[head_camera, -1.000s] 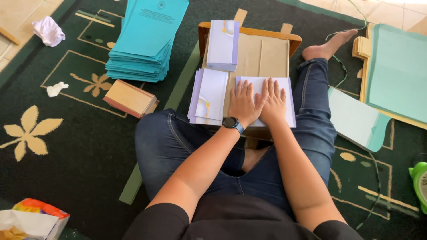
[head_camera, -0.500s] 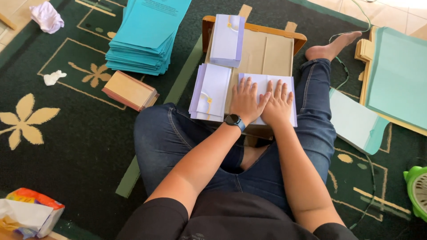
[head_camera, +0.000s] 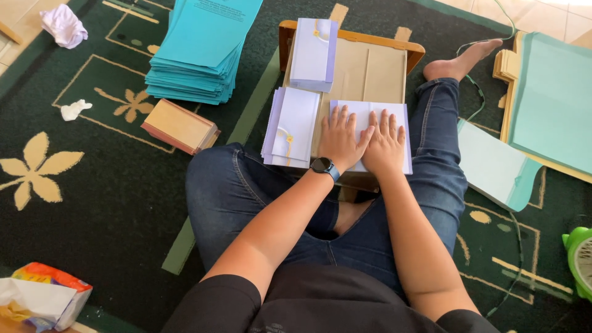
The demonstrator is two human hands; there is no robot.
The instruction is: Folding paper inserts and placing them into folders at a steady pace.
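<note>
On the lap of a person sitting cross-legged on a dark green carpet [head_camera: 111, 203] rests a wooden tray [head_camera: 370, 68], and both hands lie flat on a pale lavender folded sheet [head_camera: 401, 117] at its near right corner. Left hand [head_camera: 341, 139], with a dark wristwatch [head_camera: 324, 166] on its wrist, and right hand [head_camera: 385, 145] press side by side, thumbs touching; each grip is flat and spread, holding nothing, only pushing the sheet down. Just left of the hands a pile of lavender envelopes [head_camera: 293, 126] overhangs the tray's edge, and a second pile [head_camera: 314, 54] sits at the far left corner. Beyond the left knee stands a stack of turquoise sheets [head_camera: 200, 52], with a small brown box [head_camera: 179, 126] near it.
</note>
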